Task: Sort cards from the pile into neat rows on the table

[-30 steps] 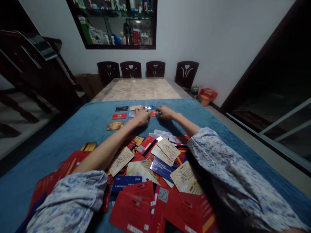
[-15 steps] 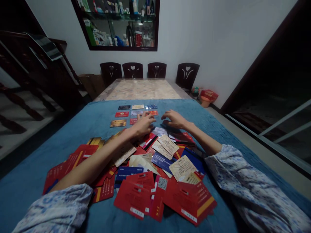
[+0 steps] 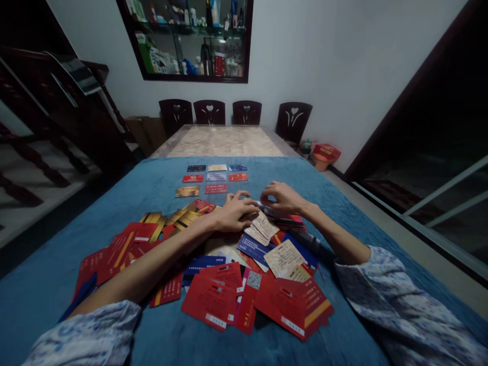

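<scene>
My left hand lies over the back of a loose pile of cards, its fingers apart and bent down onto it. Just right of it, my right hand is curled, thumb and fingertips brought together at the pile's back edge; what they hold, if anything, is hidden. Between and below the hands are cream cards and a dark blue card. Beyond the hands, laid flat in rows, are cards including a gold card, a red card, a silvery card and an orange-red card.
Red cards overlap at the pile's near side, and more red cards lie under and beside my left forearm. A blue cloth covers the near table. Past it are a stone-patterned tabletop and dark chairs.
My left hand has come back from the rows onto the pile, uncovering the laid-out cards. My right hand has moved slightly right and nearer, its fingers drawn closer together.
</scene>
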{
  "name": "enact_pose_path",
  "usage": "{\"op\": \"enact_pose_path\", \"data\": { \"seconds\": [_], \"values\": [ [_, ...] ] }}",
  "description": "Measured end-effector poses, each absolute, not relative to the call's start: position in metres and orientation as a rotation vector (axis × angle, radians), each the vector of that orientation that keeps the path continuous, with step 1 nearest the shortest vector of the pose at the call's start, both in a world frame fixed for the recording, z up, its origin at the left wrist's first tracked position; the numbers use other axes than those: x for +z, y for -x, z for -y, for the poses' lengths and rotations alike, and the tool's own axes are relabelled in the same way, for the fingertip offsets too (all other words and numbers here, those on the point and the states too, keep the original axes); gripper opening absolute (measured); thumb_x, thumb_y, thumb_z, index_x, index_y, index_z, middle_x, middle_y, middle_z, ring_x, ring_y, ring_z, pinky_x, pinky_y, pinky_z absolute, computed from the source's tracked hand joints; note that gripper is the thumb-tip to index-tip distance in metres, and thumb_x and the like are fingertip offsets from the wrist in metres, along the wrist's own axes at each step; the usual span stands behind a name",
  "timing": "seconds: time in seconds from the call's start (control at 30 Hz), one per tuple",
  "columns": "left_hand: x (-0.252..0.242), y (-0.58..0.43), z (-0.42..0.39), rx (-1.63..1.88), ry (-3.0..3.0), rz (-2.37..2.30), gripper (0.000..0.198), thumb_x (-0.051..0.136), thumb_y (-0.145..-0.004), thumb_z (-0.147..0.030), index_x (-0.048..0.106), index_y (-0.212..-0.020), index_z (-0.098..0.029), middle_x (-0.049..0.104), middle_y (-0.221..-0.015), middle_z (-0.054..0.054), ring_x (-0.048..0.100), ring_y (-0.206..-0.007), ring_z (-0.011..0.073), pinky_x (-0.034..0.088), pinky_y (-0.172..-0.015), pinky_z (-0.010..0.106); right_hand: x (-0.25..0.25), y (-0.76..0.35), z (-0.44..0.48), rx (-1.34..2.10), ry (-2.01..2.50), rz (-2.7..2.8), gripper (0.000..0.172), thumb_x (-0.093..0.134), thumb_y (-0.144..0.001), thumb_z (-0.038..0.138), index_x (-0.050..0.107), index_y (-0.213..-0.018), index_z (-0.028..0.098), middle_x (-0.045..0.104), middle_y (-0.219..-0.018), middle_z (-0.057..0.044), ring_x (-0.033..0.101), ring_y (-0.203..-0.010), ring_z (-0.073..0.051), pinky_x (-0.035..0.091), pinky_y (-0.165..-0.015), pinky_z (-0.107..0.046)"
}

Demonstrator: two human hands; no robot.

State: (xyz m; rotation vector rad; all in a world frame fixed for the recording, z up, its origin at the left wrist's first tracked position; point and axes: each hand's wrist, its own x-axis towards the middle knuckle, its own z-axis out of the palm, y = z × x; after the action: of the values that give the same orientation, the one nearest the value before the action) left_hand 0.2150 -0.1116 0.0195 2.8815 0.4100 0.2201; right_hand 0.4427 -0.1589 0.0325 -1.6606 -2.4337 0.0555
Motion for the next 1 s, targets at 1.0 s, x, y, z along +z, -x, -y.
{"op": "enact_pose_path", "data": {
  "seconds": [1.0],
  "values": [
    [0.014,-0.209,0.101,0.353,-3.009,-0.564,0.029,0.053,-0.095,-0.019,0.077,-0.109,-0.024,0.074,-0.119,0.013,0.045,-0.133,0.0339,0.026,-0.109,0.061,0.055,-0.425,0.186,0.411,1.688,2.581,0.033,0.066,-0.089,0.043,0.078,-0.111,0.023,0.079,-0.097,-0.007,0.069,-0.086,-0.020,0.043,-0.070,-0.027]
  ]
}}
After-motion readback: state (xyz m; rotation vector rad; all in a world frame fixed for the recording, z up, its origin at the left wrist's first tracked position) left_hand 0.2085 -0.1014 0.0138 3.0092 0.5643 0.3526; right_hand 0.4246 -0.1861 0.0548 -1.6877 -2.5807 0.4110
